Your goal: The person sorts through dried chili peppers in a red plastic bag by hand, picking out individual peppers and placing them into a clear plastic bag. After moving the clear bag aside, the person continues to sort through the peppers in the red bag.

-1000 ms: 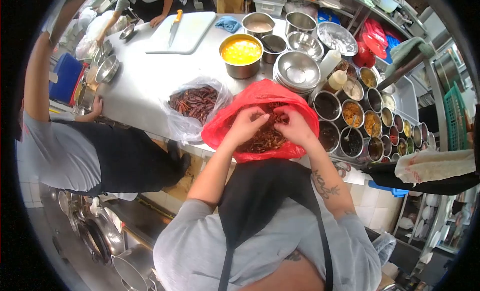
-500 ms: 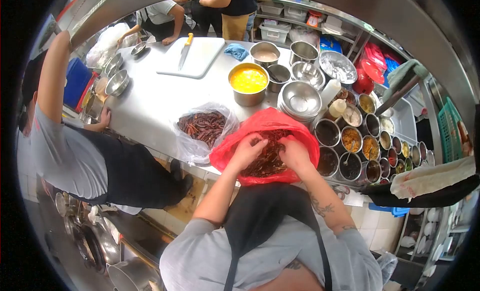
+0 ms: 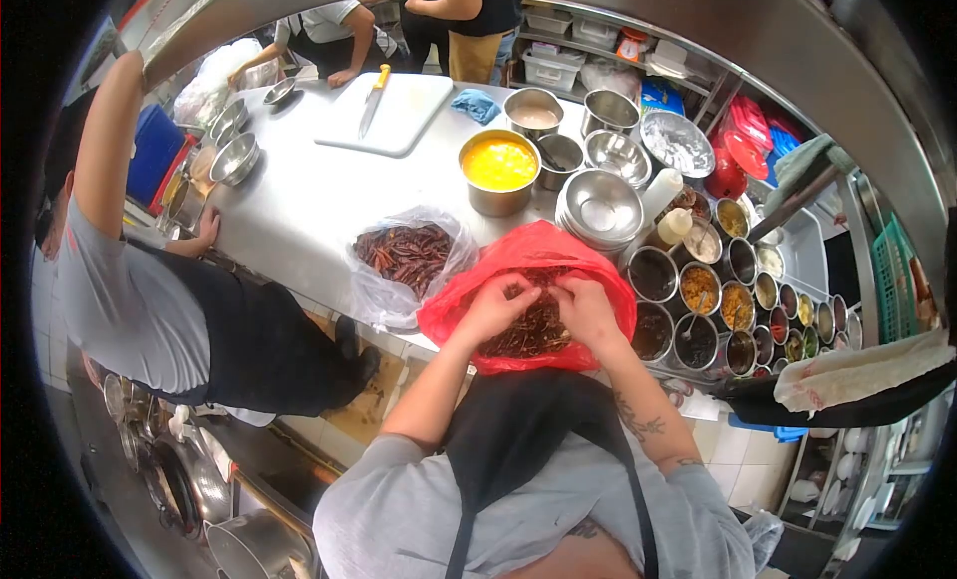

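A red plastic bag (image 3: 598, 270) lies open at the table's front edge, full of dark dried chillies (image 3: 528, 332). Over its contents, my left hand (image 3: 498, 306) has thumb and fingers pinched together; what lies between them is too small to name. Close beside it on the right, my right hand (image 3: 583, 308) is also pinched, its fingertips near those of the left, their hold unclear. To the left sits a clear plastic bag (image 3: 457, 242) of larger dried red chillies (image 3: 404, 255).
Behind the bags stand a pot of yellow liquid (image 3: 500, 170), stacked steel bowls (image 3: 601, 205) and many sauce containers at right. A knife (image 3: 375, 101) rests on a white cutting board (image 3: 419, 111). A co-worker (image 3: 150, 300) leans at the left; other people stand across the table.
My right hand has moved left, closer to my left hand, and its fingers have drawn together. The view has shifted slightly.
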Motion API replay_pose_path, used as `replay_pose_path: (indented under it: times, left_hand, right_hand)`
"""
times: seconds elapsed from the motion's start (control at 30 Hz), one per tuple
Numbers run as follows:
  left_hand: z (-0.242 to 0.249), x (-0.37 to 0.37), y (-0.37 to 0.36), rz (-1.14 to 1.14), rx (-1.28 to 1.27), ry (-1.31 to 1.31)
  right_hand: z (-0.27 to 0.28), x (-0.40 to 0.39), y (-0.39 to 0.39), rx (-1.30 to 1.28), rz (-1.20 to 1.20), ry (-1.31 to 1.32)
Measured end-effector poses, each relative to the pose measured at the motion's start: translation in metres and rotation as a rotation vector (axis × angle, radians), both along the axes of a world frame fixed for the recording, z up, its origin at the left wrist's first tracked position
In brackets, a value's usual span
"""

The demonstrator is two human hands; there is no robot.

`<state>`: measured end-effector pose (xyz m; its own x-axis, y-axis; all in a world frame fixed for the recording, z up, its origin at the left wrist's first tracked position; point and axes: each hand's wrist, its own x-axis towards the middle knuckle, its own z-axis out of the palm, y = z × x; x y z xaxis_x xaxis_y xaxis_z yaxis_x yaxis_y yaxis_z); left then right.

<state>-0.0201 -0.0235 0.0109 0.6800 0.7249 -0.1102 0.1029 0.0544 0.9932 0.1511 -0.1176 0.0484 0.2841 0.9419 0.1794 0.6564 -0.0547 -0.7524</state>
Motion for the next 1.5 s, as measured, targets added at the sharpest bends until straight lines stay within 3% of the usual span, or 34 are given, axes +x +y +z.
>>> replay_pose_path:
  times: [0.1, 0.3, 0.43, 0.5, 0.6, 0.67, 0.73, 0.9, 1.03, 1.17, 1.27, 1.5]
  left_hand:
    - [0.001, 0.003, -0.003, -0.073, 0.111, -0.018]
    - [0.006, 0.004, -0.007, -0.162, 0.127, 0.118]
    - [0.017, -0.006, -0.002, -0.14, 0.415, 0.367]
    - [0.031, -0.012, -0.005, -0.306, 0.462, 0.557]
    - [0.023, -0.005, -0.015, -0.454, 0.558, 0.783]
    - [-0.001, 0.003, -0.024, -0.349, 0.638, 0.827]
    - [0.005, 0.006, -0.022, -0.289, 0.643, 0.782]
    - [0.016, 0.013, -0.007, -0.088, 0.555, 0.518]
    - [0.028, 0.008, 0.009, -0.124, 0.36, 0.295]
    - [0.009, 0.003, 0.013, -0.026, 0.302, 0.271]
    - [0.02, 0.0, 0.01, 0.025, 0.276, 0.316]
    - [0.02, 0.005, 0.008, 0.043, 0.058, 0.164]
  right_hand:
    - [-0.011, 0.001, 0.002, -0.032, -0.007, 0.273]
    - [-0.008, 0.002, 0.001, -0.106, 0.012, 0.465]
    - [0.0, 0.009, -0.005, -0.285, 0.136, 0.034]
    - [-0.002, 0.003, -0.016, -0.345, 0.257, -0.267]
    - [-0.005, -0.015, -0.013, -0.617, 0.317, -0.494]
    - [-0.007, -0.014, -0.011, -0.543, 0.258, -0.433]
    - [-0.004, -0.005, 0.001, -0.579, 0.248, -0.383]
    - [0.003, 0.012, 0.001, -0.356, 0.109, -0.115]
    - [0.004, 0.025, 0.002, -0.101, 0.026, 0.119]
    - [0.0, 0.03, 0.0, -0.295, -0.082, -0.057]
    - [-0.01, 0.031, -0.002, -0.261, -0.106, -0.089]
    - [0.002, 0.012, 0.002, -0.048, -0.048, 0.149]
